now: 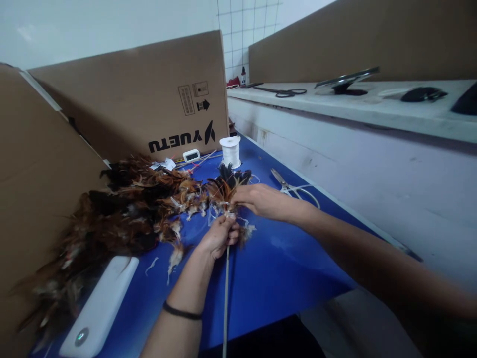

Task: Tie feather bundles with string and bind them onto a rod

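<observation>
My left hand (221, 233) is closed around the upper end of a thin pale stick (226, 298), which runs down toward the table's near edge. A tuft of brown and black feathers (218, 190) stands at the stick's top, with white strip material around its base. My right hand (257, 200) is closed at the tuft's right side, its fingertips pressed into the feathers just above my left hand. Whether it also grips a strip is hidden. Beyond the tuft stands a spool of white ribbon or string (230, 151). Loose feathers with pale, fluffy ends (176, 256) lie to the left.
A large feather pile (115, 219) covers the left of the blue table (283, 278). In front of it lies a white oblong device (102, 308). Scissors (292, 188) lie to the right. Cardboard boxes (130, 99) wall the back and left; a white ledge (395, 112) runs along the right.
</observation>
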Demonstrator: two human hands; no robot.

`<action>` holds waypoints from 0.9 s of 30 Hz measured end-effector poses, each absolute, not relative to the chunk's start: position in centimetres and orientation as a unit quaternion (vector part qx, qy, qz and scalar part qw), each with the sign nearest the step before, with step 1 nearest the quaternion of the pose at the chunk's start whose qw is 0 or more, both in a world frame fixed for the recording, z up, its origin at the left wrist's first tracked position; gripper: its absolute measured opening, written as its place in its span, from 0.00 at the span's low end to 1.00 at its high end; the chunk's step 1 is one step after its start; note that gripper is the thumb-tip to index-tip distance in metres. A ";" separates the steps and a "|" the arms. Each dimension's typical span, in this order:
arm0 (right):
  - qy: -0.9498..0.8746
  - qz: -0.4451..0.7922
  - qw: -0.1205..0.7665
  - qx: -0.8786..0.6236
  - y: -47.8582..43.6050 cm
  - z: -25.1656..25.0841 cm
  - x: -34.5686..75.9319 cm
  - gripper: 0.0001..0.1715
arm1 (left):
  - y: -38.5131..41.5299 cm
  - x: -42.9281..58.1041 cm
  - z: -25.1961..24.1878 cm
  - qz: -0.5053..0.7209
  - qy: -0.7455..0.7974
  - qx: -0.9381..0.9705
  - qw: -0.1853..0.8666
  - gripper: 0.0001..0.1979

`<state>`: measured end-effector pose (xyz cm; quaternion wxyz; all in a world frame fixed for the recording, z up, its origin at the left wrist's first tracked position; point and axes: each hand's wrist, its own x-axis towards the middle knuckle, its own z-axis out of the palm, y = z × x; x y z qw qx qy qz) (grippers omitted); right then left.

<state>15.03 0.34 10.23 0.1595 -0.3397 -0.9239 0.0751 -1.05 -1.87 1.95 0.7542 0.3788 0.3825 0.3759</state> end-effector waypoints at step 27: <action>-0.962 -0.131 -0.042 -0.238 2.0 11.3 10.9 0.08 | -2.0 -1.0 2.2 0.356 0.396 0.392 0.750 0.18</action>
